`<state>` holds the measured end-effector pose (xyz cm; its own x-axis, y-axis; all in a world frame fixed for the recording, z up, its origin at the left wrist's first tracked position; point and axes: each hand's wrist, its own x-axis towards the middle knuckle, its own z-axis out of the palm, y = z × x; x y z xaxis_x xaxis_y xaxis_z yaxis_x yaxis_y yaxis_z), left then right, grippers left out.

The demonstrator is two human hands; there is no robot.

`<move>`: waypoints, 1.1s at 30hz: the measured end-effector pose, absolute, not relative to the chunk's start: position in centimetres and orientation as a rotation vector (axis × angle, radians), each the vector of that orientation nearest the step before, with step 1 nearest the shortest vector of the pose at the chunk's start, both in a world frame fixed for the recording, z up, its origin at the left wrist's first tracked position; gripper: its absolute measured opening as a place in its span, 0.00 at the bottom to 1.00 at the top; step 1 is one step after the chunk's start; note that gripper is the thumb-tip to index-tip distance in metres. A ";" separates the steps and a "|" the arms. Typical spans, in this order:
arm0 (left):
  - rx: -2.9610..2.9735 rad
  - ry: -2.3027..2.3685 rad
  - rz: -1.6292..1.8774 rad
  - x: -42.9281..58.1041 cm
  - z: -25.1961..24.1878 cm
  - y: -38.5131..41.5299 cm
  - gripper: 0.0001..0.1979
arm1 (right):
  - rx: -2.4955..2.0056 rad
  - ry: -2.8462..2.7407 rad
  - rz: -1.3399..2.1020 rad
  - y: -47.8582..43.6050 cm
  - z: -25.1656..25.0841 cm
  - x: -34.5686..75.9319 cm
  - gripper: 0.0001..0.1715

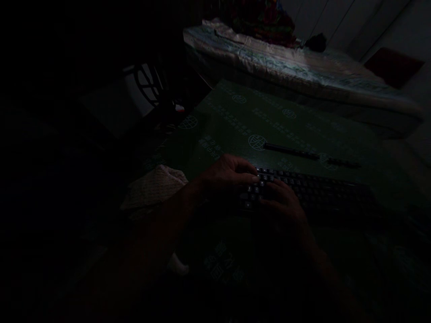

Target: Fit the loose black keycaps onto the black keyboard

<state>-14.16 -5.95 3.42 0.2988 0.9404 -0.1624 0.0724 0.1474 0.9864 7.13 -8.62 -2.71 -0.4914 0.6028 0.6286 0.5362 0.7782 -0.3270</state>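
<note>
Darkness is the chief risk here: we can barely make out the keyboard [316, 190], which lies right of centre in the frame on the green printed table cover [235, 116]. Our left hand [227, 174] lies flat over the keyboard's left end, fingers loosely extended and touching the keys, closed on nothing. Our right hand [282, 204] sits just beside it, lower in the frame, fingers bent down onto the keys. It too appears to grip nothing, though its fingertips are hard to see.

With so little light, we judge that a finger could easily land on a wrong key. Both hands crowd the same end, nearly touching, so they could get in each other's way. A long dark stick [291, 151] lies just above the keyboard, and a reach that way might knock it. A pale cloth [156, 188] lies left of centre by our left wrist and could be dragged by the forearm.
</note>
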 end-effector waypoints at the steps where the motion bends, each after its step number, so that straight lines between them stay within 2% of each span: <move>1: 1.267 1.088 0.848 -14.2 3.4 -5.9 0.12 | -0.837 -2.196 0.106 -8.6 -2.7 7.1 0.06; 21: 1.298 1.093 0.875 -14.4 3.3 -5.7 0.10 | -0.764 -2.270 -0.122 -10.0 -3.1 7.4 0.15; 33: 1.273 1.091 0.890 -14.3 3.2 -5.8 0.10 | -0.776 -2.282 -0.212 -10.0 -2.9 7.0 0.11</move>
<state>-14.32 -5.76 3.23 0.2729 0.9534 -0.1290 0.0658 0.1152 0.9912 7.00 -10.01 -2.85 -0.5705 0.4712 0.6726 0.5872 0.8067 -0.0671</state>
